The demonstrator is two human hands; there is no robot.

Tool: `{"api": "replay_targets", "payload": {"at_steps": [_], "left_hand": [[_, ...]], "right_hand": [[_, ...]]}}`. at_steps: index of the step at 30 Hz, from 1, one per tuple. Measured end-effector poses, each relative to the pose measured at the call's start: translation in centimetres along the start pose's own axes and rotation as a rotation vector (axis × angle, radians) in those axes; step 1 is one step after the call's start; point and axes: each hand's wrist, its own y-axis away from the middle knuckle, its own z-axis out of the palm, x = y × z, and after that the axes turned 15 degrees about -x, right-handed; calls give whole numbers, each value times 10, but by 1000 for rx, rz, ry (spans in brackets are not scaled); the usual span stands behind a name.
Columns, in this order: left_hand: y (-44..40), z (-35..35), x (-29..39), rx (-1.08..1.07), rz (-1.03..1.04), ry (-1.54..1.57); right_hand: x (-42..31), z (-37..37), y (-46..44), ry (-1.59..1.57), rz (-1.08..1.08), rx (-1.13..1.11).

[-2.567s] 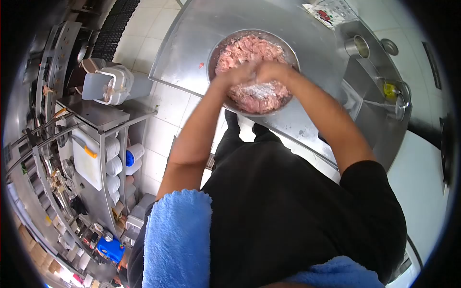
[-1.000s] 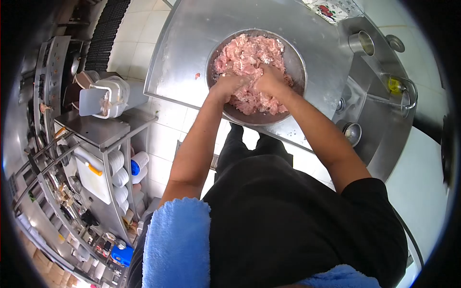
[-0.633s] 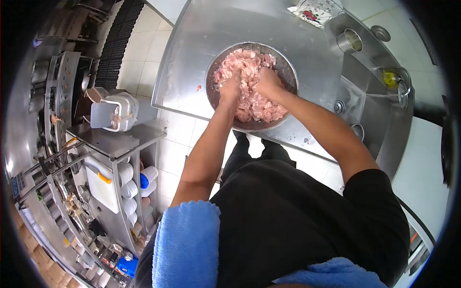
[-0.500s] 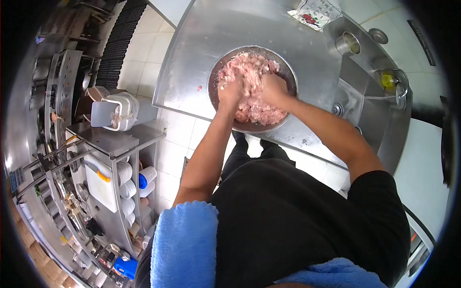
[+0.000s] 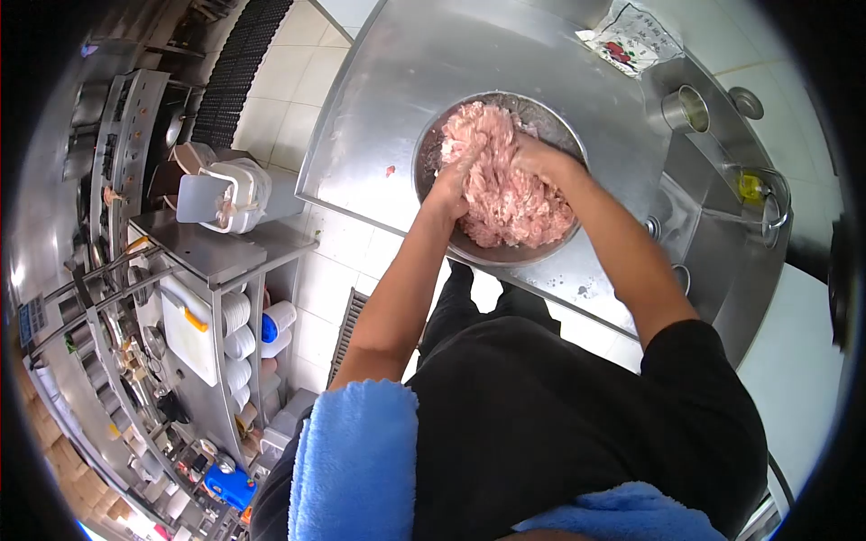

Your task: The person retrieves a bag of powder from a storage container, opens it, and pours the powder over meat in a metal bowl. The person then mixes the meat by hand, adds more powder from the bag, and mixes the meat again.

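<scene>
Pink raw meat (image 5: 510, 203) in shreds and pieces fills much of a round metal bowl (image 5: 564, 135) on the steel table. My left hand (image 5: 454, 185) is at the bowl's left side, its fingers curled round the edge of the meat. On the right, my right hand (image 5: 541, 162) presses into the meat with its fingers partly buried. Between the two hands the meat is bunched up and blurred by motion. A small scrap of meat (image 5: 391, 170) lies on the table, left of the bowl.
A printed bag (image 5: 631, 41) and a metal cup (image 5: 686, 110) stand beyond the bowl on the right. The sink (image 5: 672, 212) is set in the steel table (image 5: 370, 117). A white container (image 5: 242, 194) sits on a lower stand at the left, above stacked white dishes (image 5: 236, 311).
The meat has been bunched upward and left in the bowl, with a larger mound now reaching the lower right. Both hands have shifted within it. The whole view has also moved slightly.
</scene>
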Motion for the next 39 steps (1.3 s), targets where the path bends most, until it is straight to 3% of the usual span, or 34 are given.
{"api": "replay_targets", "payload": {"at_steps": [3, 6, 8, 10, 13, 14, 15, 16, 18, 20, 21, 24, 25, 27, 29, 32, 33, 36, 37, 39], "left_hand": [[-13, -13, -9, -27, 52, 135], [-12, -11, -17, 68, 103, 147], [12, 18, -10, 183, 148, 48], [9, 18, -10, 136, 192, 93], [17, 37, -11, 67, 313, 151], [25, 43, -15, 79, 295, 115], [34, 46, -19, 98, 278, 79], [38, 48, -20, 115, 267, 43], [34, 15, -41, 226, 181, -157], [37, -6, -55, 308, 133, -472], [49, -2, -56, 285, 122, -375], [62, 16, -46, 181, 3, -60], [56, 1, -54, 92, 19, -41], [47, 9, -43, 20, -43, 36], [45, 28, -32, -66, -71, 149], [20, -10, -44, -20, -24, 108], [19, -6, -39, 16, -22, 70], [12, -5, -46, 38, 73, 94], [8, -4, -47, 42, 105, 102], [3, 0, -49, 83, 135, 122]], "right_hand": [[1, -12, -7, -476, 105, -185], [26, -4, -27, -210, -26, 0], [10, 11, -18, -353, -179, 58], [-18, 21, -3, -427, -308, 133], [-42, 25, 21, -117, -265, 232], [-50, 27, 30, -8, -291, 270], [-58, 30, 44, 82, -115, 279], [-57, 38, 57, 114, -100, 302], [-49, 55, 84, 176, -61, 345], [-12, 54, 92, 596, -49, 326], [1, 52, 93, 806, -44, 310], [-39, 56, 121, 242, 171, 190], [17, 55, 98, 61, 160, 267], [29, 48, 74, -277, 183, 252], [18, 48, 64, -552, 47, 73], [33, 33, 36, -816, 126, -138], [5, 34, 43, -767, 283, -69], [-28, 36, 48, -783, 163, -11], [-14, 32, 37, -829, 20, -76], [-13, 28, 38, -735, -32, -16]]}}
